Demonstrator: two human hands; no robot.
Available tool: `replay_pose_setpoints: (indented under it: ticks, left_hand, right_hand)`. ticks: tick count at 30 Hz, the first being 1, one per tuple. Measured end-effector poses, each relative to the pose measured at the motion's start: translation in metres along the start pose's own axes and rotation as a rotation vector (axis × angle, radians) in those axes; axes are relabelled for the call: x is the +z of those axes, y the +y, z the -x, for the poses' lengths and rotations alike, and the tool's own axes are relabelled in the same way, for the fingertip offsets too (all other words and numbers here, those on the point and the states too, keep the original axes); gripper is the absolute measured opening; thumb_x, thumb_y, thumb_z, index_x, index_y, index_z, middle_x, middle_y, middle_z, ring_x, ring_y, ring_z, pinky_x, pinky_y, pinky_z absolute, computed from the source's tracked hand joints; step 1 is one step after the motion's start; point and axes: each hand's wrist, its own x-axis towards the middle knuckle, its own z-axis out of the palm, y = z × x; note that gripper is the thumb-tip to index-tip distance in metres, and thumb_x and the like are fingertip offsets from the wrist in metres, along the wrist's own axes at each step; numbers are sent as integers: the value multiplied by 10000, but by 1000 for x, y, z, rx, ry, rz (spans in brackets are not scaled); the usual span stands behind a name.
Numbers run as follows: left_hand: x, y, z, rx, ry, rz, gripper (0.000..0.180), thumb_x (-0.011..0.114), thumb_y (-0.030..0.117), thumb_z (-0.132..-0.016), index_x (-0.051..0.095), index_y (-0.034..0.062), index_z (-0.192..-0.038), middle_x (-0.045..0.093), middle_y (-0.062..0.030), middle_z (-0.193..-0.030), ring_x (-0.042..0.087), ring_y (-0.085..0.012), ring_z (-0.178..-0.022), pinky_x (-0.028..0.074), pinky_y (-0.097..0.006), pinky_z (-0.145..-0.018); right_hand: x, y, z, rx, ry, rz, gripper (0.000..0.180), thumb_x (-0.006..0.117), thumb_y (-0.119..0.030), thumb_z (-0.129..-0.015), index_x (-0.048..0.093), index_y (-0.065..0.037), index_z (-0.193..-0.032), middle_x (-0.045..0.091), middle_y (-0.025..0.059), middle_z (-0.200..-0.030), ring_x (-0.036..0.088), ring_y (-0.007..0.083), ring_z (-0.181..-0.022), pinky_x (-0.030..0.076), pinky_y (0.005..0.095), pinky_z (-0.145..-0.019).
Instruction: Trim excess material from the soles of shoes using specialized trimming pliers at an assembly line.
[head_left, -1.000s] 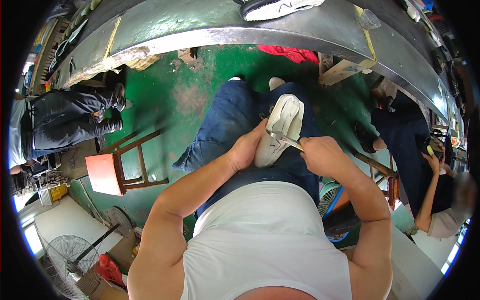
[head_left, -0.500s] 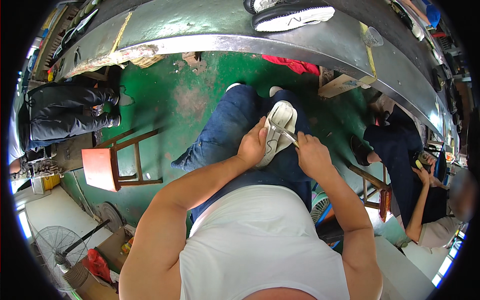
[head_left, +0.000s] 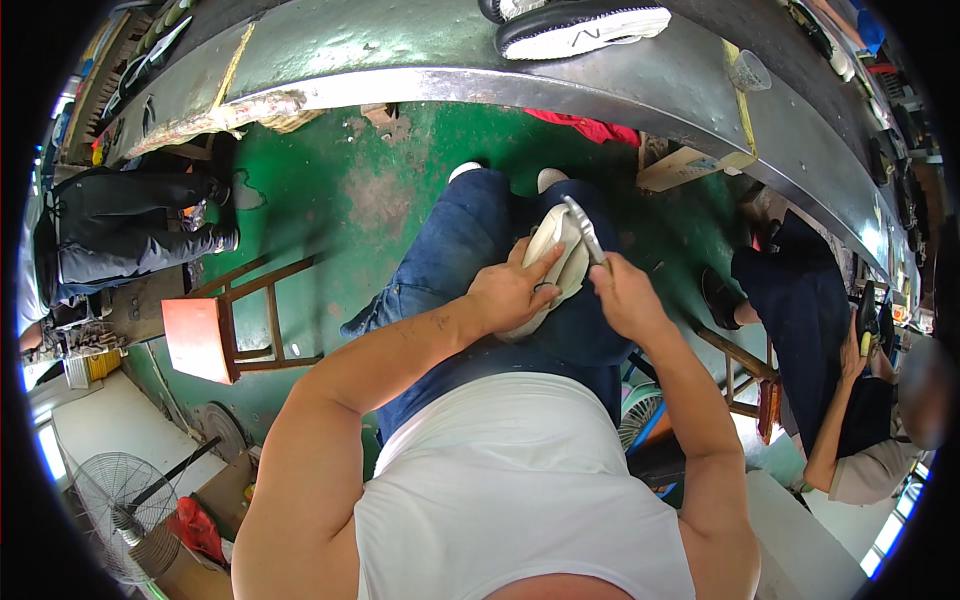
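Swung forward since the earlier frame, a silver metal tool [head_left: 584, 228] is gripped by the right hand [head_left: 627, 299]; the left hand [head_left: 513, 294] clasps an elongated cream shoe [head_left: 573, 266] above blue denim trousers [head_left: 440, 250]. Probably light, semi-stiff; best held along its 2 sides.

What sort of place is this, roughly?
Likely a shoe workshop: the left hand holds a pale shoe, the right hand a metal tool, and a black-and-white shoe lies on the bench.

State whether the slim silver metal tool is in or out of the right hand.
The tool is in the right hand, whose curled fingers wrap its near end; its silver part projects beyond them.
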Motion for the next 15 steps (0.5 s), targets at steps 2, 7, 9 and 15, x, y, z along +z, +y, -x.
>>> replay_pose_setpoints:
  ticks: [2,7,9,15]
  left_hand:
    - [-5,-1,4,17,-31,-35,613,509,330,-1004,299,163,-1556,362,-296,-1501,626,-456,-1105,535,-457,-939]
    - [61,-43,17,-262,282,545,635,516,364,-1000,304,119,-1546,550,-349,-1304,636,-462,-1087,508,-431,-968]
    - [57,-45,13,-142,249,610,680,567,290,-979,282,3,-1525,618,-352,-1189,615,-469,-1125,482,-422,-999]
    - [22,-25,27,-143,-46,453,918,735,239,-863,174,44,-1562,604,-331,-1240,606,-397,-1194,471,-403,-1017]
  right_hand:
    - [13,4,-12,45,-74,85,406,479,-354,-1022,586,35,-1064,672,277,-921,641,470,-893,497,532,-785]
    - [-2,-12,-4,50,-125,29,420,466,-373,-1026,579,31,-1034,670,276,-957,643,455,-918,504,521,-792]
    - [2,-15,8,12,-89,-69,423,460,-380,-1027,575,28,-1015,669,274,-960,644,448,-929,506,519,-793]
    - [29,2,36,64,-97,-136,346,535,-302,-1009,592,21,-1119,665,151,-842,650,253,-736,508,363,-677]
